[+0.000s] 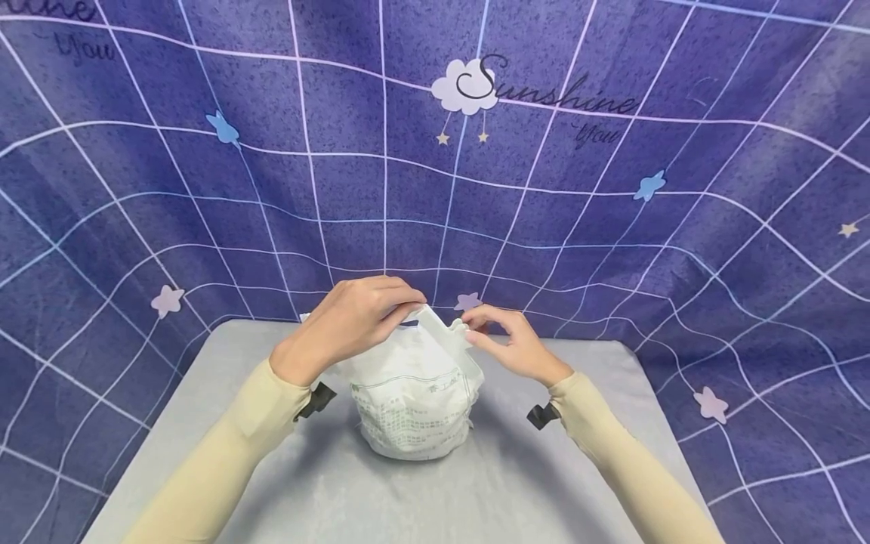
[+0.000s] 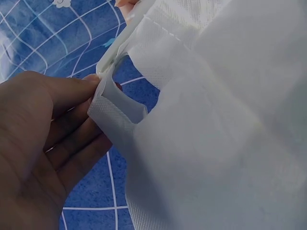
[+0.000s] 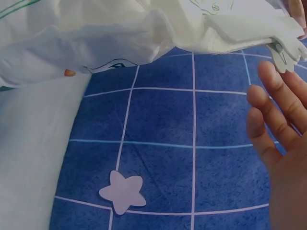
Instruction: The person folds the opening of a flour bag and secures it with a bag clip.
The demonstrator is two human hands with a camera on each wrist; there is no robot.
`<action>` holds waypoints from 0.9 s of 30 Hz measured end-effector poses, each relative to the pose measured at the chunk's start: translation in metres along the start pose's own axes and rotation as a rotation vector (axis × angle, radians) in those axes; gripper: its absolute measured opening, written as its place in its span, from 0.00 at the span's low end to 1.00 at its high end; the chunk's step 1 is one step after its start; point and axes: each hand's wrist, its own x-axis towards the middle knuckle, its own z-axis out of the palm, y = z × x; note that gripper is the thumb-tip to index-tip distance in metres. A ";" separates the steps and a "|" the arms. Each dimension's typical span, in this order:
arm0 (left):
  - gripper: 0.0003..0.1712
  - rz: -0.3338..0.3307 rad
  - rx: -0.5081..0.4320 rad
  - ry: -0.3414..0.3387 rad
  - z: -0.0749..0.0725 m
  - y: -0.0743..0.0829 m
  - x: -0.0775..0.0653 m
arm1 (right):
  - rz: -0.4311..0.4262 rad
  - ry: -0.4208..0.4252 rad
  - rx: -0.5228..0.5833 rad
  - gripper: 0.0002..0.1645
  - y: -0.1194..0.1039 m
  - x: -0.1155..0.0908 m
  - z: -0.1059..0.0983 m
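A white soft bag with green print stands on the table, bulging at its base. My left hand is over its top and pinches the edge at a cut-out handle between thumb and fingers. Along the top edge runs a smooth pale strip that looks like a sealing clip. Its lobed end sticks out at the right side of the bag. There my right hand has thumb and forefinger about that end; in the right wrist view its other fingers are spread below, and the thumb is hidden.
The table has a pale grey cover. Behind it and at both sides hangs a blue-purple curtain with a grid and star pattern, close to the table's back edge. A dark strap piece shows below the right wrist.
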 end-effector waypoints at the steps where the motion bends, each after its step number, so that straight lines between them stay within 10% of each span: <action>1: 0.06 0.003 -0.004 0.005 0.000 -0.001 -0.001 | 0.007 0.002 0.001 0.16 0.001 0.000 0.000; 15: 0.20 -0.048 -0.050 0.187 -0.014 -0.007 -0.027 | 0.022 0.035 -0.001 0.21 -0.001 -0.015 -0.005; 27: 0.14 0.010 -0.069 0.565 -0.011 0.007 -0.076 | 0.036 0.161 -0.006 0.24 -0.017 -0.050 -0.012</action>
